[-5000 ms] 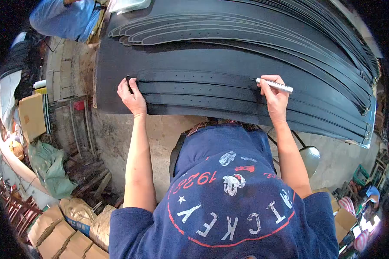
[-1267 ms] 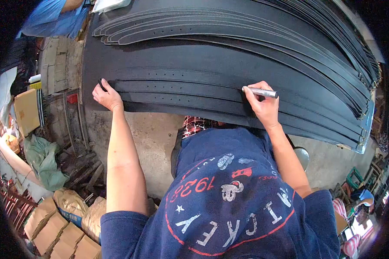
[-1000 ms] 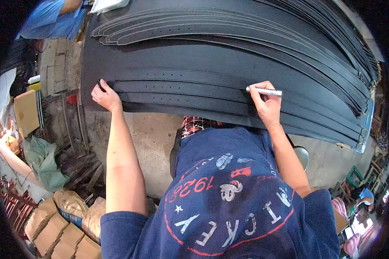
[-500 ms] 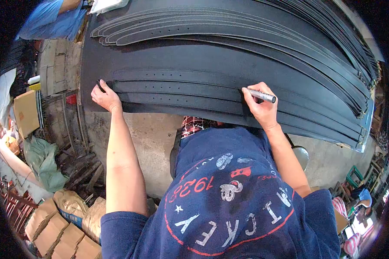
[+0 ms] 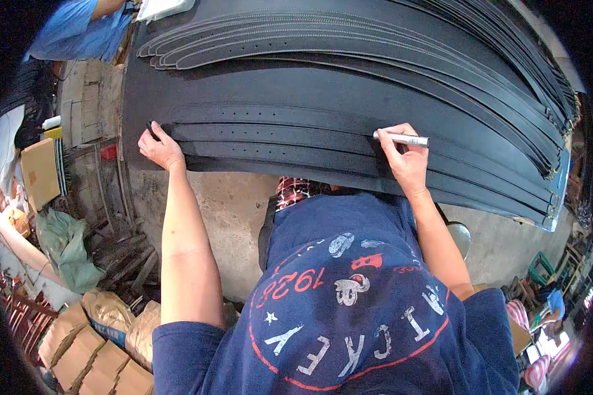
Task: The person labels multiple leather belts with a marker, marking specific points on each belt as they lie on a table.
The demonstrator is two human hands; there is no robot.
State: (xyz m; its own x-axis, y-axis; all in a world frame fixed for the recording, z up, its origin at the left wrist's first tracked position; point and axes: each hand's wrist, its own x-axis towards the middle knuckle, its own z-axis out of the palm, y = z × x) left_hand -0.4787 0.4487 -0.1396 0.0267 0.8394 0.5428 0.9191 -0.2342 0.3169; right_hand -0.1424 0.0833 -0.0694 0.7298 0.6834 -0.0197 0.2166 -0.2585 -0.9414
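At the left edge of the table, my left hand (image 5: 159, 147) is closed around the tip end of a black belt, and my fingers hide part of that end. My right hand (image 5: 408, 166) grips a silver-grey marker pen (image 5: 410, 139), its tip pointing left and right over the upper edge of the belts. Black belts (image 5: 310, 139) with punched holes near their left ends lie side by side along the near edge, running from my left hand to the far right.
Further back on the black table (image 5: 158, 92) lies a stack of stitched black belts (image 5: 310, 41). Another bundle (image 5: 501, 46) reaches the right edge. A person in a blue garment (image 5: 79, 33) is at the upper left. Cardboard boxes (image 5: 89, 355) stand at the lower left.
My right hand has shifted slightly right, and the marker has swung to lie more level. My left hand stays at the belt end.
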